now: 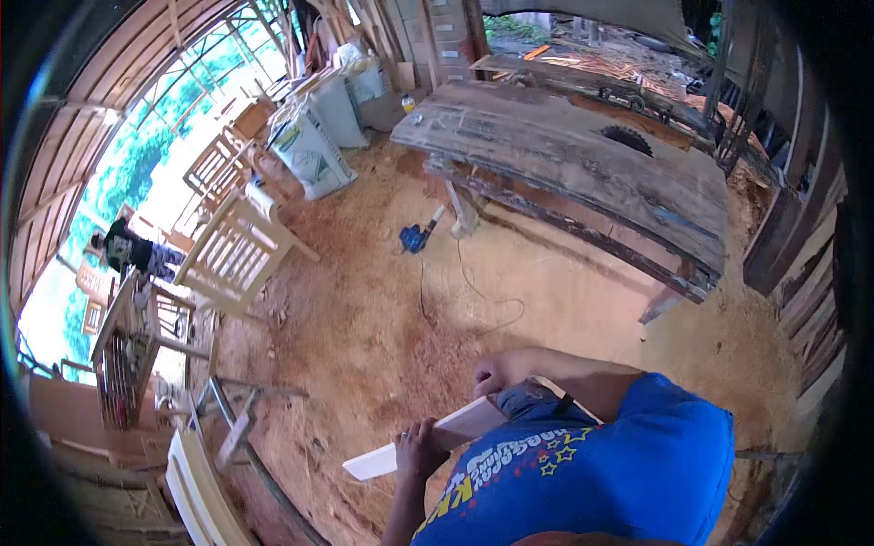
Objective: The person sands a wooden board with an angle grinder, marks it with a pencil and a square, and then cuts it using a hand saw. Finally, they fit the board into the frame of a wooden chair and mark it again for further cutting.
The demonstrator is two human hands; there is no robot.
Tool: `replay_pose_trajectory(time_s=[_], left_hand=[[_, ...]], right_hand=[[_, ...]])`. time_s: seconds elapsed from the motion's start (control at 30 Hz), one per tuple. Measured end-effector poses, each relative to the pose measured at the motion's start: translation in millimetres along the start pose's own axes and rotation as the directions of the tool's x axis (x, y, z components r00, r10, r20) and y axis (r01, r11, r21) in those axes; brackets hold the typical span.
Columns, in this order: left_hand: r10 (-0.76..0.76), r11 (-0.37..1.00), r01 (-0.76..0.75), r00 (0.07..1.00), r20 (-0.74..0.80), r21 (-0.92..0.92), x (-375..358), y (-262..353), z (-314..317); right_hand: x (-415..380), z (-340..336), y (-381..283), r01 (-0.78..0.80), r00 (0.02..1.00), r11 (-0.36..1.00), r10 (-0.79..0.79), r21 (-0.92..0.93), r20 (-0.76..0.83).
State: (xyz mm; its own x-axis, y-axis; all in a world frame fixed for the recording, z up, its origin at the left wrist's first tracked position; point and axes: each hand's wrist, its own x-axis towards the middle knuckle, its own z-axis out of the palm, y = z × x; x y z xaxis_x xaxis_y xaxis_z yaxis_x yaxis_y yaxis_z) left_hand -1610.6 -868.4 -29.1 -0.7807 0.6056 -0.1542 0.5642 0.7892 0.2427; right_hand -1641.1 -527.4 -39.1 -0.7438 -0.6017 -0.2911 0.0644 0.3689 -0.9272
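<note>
A pale wooden board [469, 421] lies slantwise in front of my body, its near part against my blue shirt and dark shorts. My left hand [419, 448] is closed round the board, with the fingers over its upper face. Close to the board's other end is my right hand [496, 372], curled with the fingers drawn in. Whether it grips the board or something small there is hidden.
A long saw table [546, 146] with a circular blade [626, 139] stands ahead. A blue power blower [414, 238] and its cord lie on the sawdust floor. Wooden chair frames [238, 255], filled sacks [309, 150], curved slats [196, 487] and another person [127, 247] are at left.
</note>
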Motion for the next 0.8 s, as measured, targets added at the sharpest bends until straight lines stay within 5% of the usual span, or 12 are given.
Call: replay_pose_trajectory(time_s=[0.07, 0.17, 0.2, 0.23, 0.3, 0.33, 0.37, 0.53, 0.63, 0.73, 0.8], left_hand=[[-0.054, 0.994, 0.053, 0.999, -0.005, -0.090, 47, -52, 21], [-0.197, 0.973, 0.209, 0.973, 0.119, -0.101, 91, -118, 50], [-0.199, 0.978, 0.205, 0.965, 0.171, -0.021, 117, -148, 65], [-0.391, 0.887, 0.421, 0.904, 0.173, -0.191, 127, -139, 42], [-0.525, 0.774, 0.556, 0.831, 0.185, -0.304, 143, -160, 42], [-0.562, 0.736, 0.589, 0.807, 0.182, -0.334, 152, -170, 43], [-0.597, 0.696, 0.619, 0.781, 0.184, -0.364, 164, -180, 46], [-0.676, 0.560, 0.697, 0.697, 0.239, -0.448, 241, -212, 44], [-0.698, 0.493, 0.714, 0.665, 0.264, -0.497, 272, -241, 40], [-0.709, 0.434, 0.726, 0.641, 0.295, -0.534, 298, -278, 39], [-0.716, 0.392, 0.724, 0.628, 0.306, -0.568, 322, -311, 36]], right_hand=[[28, -28, 12, -0.032, 0.971, 0.965, 0.092, 0.261, -0.220], [87, -90, 54, 0.127, 0.886, 0.973, -0.023, 0.193, -0.463], [106, -113, 75, -0.014, 0.804, 0.971, -0.132, -0.240, -0.580], [120, -140, 73, -0.041, 0.810, 0.988, -0.053, -0.147, -0.584], [148, -187, 48, -0.100, 0.834, 0.994, 0.112, 0.053, -0.540], [168, -211, 44, 0.010, 0.846, 0.989, -0.086, -0.145, -0.526], [186, -233, 37, -0.012, 0.845, 0.980, -0.096, -0.198, -0.526], [243, -310, -17, -0.245, 0.889, 0.894, 0.052, -0.376, -0.456], [294, -342, 14, -0.109, 0.921, 0.941, -0.026, -0.322, -0.389], [327, -374, 15, -0.318, 0.914, 0.912, 0.222, -0.259, -0.340], [359, -385, 38, -0.367, 0.872, 0.872, 0.202, -0.323, -0.446]])
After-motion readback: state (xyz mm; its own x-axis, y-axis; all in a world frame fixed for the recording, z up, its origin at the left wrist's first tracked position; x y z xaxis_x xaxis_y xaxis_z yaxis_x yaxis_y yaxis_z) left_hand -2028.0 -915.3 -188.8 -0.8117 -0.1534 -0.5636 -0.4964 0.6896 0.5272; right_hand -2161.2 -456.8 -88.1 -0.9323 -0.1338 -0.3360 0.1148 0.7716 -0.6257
